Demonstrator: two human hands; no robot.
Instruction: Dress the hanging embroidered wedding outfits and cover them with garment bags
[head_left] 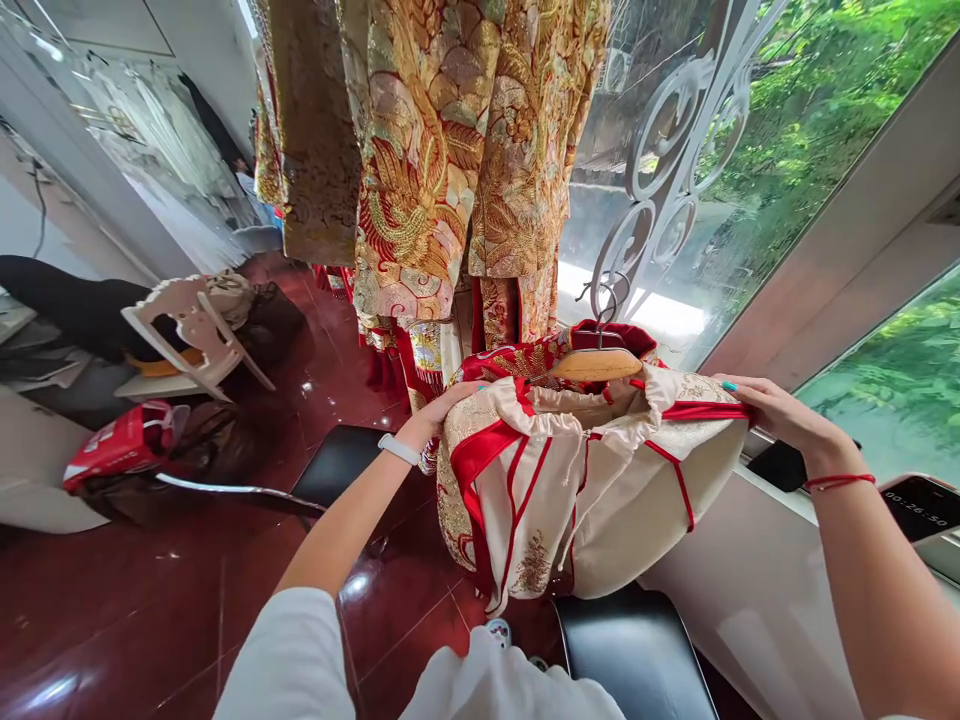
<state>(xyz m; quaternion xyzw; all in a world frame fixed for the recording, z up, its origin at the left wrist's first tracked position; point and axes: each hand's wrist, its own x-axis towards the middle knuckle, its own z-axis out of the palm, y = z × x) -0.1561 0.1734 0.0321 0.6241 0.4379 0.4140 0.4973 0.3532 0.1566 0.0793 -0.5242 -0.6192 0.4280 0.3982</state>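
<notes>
Left hand [442, 408] and right hand [772, 412] each pinch an opposite edge of the cream-and-red garment [600, 490], holding it stretched open; wooden hanger [596, 363] sits inside its collar.

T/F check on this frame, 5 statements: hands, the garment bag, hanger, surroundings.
1. Both hands grip the cream and red garment bag at its open top. True: the left hand holds one edge, the right hand the other.
2. A wooden hanger sits at the bag's opening. True.
3. The right wrist wears a white band. False: the right wrist has a red string bracelet; the white band is on the left.
4. The gold embroidered garments lie folded on the floor. False: they hang upright behind the bag.
5. The floor is pale carpet. False: it is glossy dark red tile.
</notes>
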